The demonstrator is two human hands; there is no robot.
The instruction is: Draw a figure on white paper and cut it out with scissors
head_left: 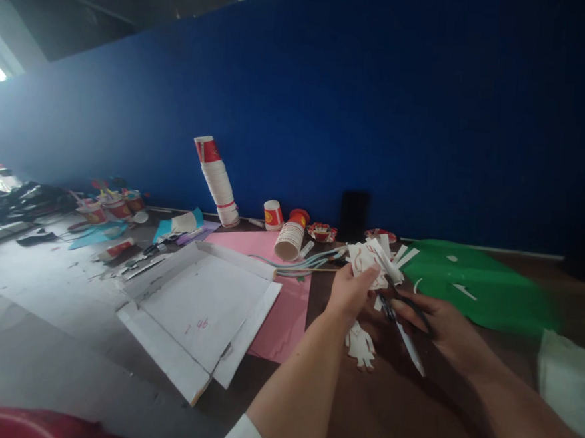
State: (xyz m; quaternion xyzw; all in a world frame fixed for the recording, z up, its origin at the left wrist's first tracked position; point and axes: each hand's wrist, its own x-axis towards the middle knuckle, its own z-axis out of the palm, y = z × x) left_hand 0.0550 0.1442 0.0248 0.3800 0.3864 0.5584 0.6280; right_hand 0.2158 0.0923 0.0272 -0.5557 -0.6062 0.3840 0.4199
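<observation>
My left hand [352, 291] pinches a piece of white paper [364, 261] that has brown lines drawn on it. My right hand [440, 323] is closed around the black handles of a pair of scissors [421, 313], close beside the paper; how far the blades are apart is hard to see. Below the hands, a pointed silver blade [411, 347] with a dark end slants over the dark table; I cannot tell what tool it belongs to. A white paper cut-out [362, 349] with a brown outline and finger-like ends lies under my left wrist.
A shallow white box [207, 300] marked "46" sits left of my arms on pink paper [285, 325]. Green paper [478, 285] with white scraps lies at right. Behind stand a tall leaning stack of paper cups [218, 184], a single cup [273, 216] and a blue partition [330, 115].
</observation>
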